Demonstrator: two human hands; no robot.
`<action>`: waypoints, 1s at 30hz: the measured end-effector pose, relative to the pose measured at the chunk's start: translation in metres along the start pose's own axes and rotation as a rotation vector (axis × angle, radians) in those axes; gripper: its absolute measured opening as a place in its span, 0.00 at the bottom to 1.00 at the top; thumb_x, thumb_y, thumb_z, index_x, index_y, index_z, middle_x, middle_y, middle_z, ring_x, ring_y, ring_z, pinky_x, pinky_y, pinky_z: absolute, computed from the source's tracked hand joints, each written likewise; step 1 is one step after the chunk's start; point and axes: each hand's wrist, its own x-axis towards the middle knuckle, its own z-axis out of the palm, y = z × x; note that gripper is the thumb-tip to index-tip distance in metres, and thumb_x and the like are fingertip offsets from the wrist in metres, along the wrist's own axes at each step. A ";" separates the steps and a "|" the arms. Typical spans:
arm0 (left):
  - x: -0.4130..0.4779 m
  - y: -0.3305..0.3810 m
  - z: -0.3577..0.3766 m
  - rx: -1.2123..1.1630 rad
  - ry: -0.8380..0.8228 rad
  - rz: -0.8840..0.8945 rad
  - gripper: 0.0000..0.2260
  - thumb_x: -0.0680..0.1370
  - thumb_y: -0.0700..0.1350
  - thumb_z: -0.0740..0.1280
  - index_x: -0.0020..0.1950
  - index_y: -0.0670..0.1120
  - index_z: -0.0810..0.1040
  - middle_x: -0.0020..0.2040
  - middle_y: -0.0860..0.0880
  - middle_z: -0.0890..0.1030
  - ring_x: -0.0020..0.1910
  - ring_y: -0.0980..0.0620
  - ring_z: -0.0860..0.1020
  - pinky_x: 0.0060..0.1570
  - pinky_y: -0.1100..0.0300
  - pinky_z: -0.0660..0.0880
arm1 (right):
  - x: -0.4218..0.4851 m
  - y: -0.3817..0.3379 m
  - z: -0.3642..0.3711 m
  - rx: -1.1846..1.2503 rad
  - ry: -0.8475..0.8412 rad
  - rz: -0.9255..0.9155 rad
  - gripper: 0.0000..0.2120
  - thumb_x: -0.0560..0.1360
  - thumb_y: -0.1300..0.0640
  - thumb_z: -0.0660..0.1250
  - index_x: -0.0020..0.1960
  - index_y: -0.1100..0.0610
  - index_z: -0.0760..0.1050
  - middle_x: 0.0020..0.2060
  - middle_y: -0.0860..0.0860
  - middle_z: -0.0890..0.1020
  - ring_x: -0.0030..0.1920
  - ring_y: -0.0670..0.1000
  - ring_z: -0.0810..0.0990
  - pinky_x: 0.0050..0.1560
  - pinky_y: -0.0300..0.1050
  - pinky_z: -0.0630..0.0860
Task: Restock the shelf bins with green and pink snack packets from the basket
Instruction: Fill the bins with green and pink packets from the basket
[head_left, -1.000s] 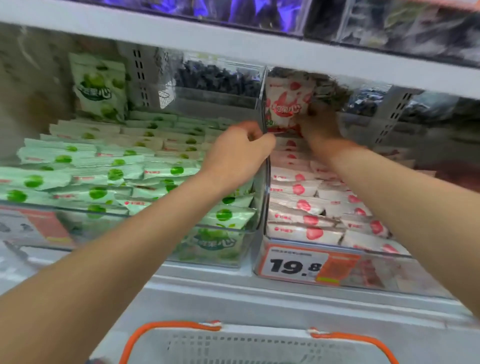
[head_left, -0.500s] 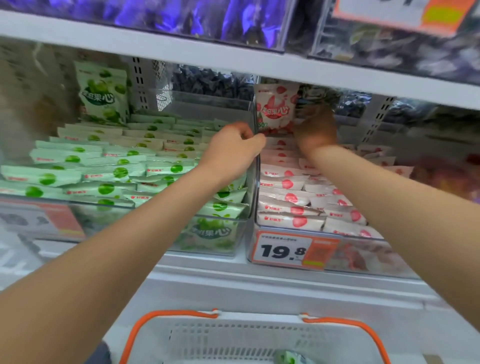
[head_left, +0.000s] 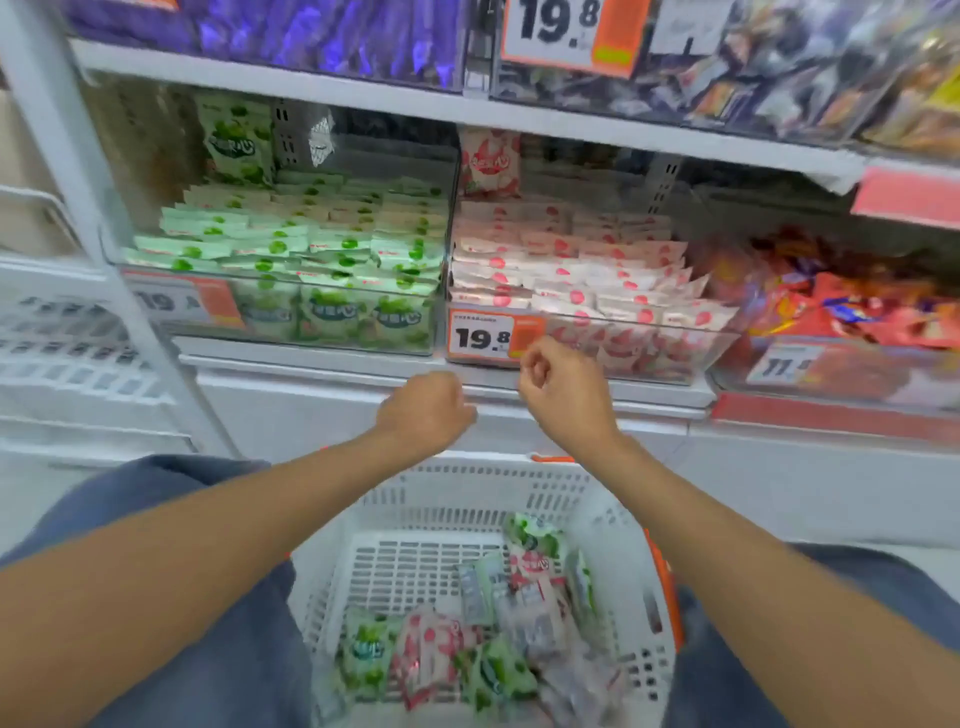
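Observation:
A clear bin on the shelf holds rows of green packets. The clear bin to its right holds pink packets, with one pink packet standing upright at the back. Below, a white basket with orange handles holds several mixed green and pink packets. My left hand and my right hand hang in front of the shelf edge above the basket, both loosely curled with nothing in them.
Bins of red snacks stand to the right of the pink bin. The upper shelf carries purple and dark packets. A white upright post and wire racks are at the left. My knees in blue trousers flank the basket.
Both hands have drawn back out of the bins and dropped to the shelf front. The pink packet that my right hand was setting at the back now stands alone. The view tilted down onto the basket.

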 end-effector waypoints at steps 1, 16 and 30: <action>-0.003 -0.012 0.014 0.056 -0.114 -0.026 0.08 0.76 0.49 0.65 0.40 0.47 0.74 0.42 0.46 0.81 0.45 0.45 0.80 0.45 0.55 0.76 | -0.019 0.015 0.014 -0.034 -0.150 0.044 0.02 0.73 0.61 0.63 0.43 0.56 0.75 0.34 0.50 0.78 0.37 0.54 0.76 0.37 0.47 0.72; 0.000 -0.070 0.098 0.297 -0.499 -0.082 0.09 0.77 0.44 0.62 0.44 0.41 0.79 0.48 0.42 0.83 0.40 0.47 0.81 0.47 0.53 0.80 | -0.127 0.179 0.169 -0.463 -0.743 0.287 0.22 0.77 0.63 0.61 0.70 0.58 0.63 0.58 0.56 0.77 0.57 0.55 0.77 0.58 0.48 0.73; -0.006 -0.069 0.075 -0.007 -0.596 -0.318 0.23 0.84 0.57 0.52 0.52 0.38 0.75 0.51 0.43 0.76 0.49 0.45 0.77 0.51 0.53 0.75 | -0.078 0.106 0.109 0.376 -0.692 0.768 0.19 0.75 0.64 0.70 0.65 0.61 0.75 0.60 0.57 0.79 0.58 0.55 0.79 0.58 0.47 0.75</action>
